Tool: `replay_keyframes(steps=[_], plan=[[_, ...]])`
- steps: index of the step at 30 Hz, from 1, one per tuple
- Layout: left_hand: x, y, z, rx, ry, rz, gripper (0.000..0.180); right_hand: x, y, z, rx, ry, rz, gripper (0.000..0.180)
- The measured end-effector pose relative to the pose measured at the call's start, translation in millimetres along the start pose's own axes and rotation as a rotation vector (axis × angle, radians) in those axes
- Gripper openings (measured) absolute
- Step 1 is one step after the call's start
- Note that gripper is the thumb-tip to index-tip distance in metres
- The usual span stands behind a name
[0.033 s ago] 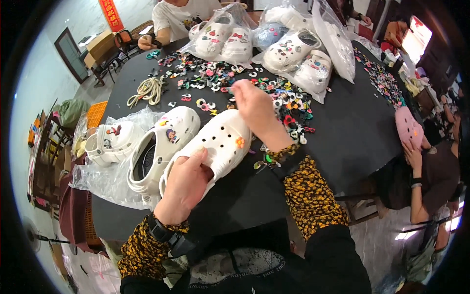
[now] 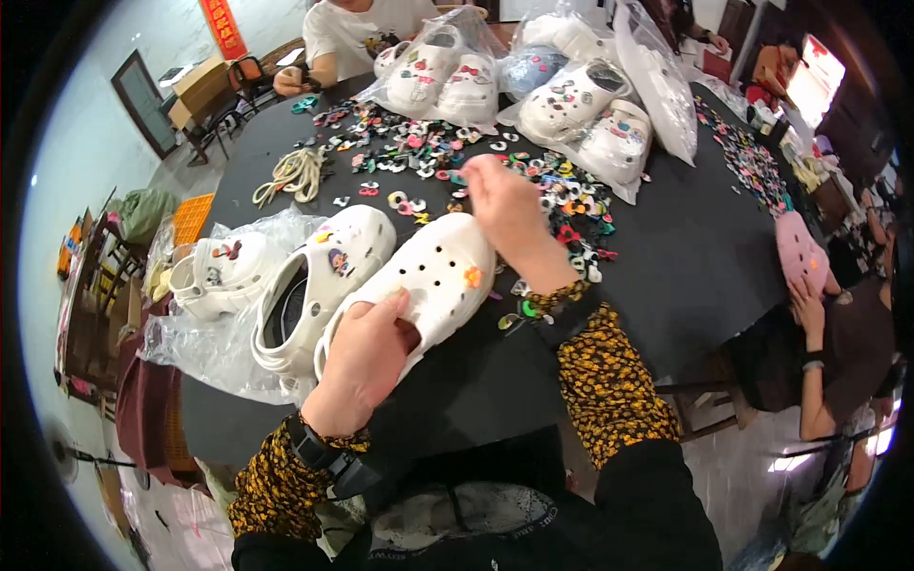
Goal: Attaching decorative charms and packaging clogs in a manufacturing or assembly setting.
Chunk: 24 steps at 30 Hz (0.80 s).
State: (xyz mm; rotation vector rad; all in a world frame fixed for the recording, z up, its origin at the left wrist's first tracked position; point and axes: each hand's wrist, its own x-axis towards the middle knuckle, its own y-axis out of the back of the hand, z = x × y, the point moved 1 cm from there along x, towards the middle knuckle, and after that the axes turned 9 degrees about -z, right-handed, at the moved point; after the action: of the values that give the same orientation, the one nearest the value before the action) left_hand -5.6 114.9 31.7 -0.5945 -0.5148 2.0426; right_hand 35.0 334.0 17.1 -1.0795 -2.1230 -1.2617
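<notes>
White, probably light and springy, the clog (image 2: 443, 252) sits right of another shoe (image 2: 357, 233), suitably held at its rim (image 2: 333, 328), where the left hand (image 2: 367, 352) pinches it; the right hand (image 2: 509, 214) bunches its fingers, on what I cannot tell.

Black table (image 2: 666, 285); beyond its far-left corner, white wall (image 2: 86, 124), dark-framed door (image 2: 145, 105), red banner (image 2: 224, 29). Cardboard box (image 2: 200, 88) beside chair (image 2: 249, 76). Glossy grey floor (image 2: 709, 481) off near-right corner, bright panel (image 2: 814, 76) past far-right.
</notes>
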Motion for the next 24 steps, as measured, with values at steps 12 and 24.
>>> replay_keyframes(steps=[12,24], plan=[[-50,19,50,0.72,-0.02,-0.113,0.031,-6,8,37,-0.428,0.009,-0.149,0.018],[0,79,97,0.968,-0.039,0.137,0.05,-13,-20,-76,0.173,0.274,-0.384,0.017]])
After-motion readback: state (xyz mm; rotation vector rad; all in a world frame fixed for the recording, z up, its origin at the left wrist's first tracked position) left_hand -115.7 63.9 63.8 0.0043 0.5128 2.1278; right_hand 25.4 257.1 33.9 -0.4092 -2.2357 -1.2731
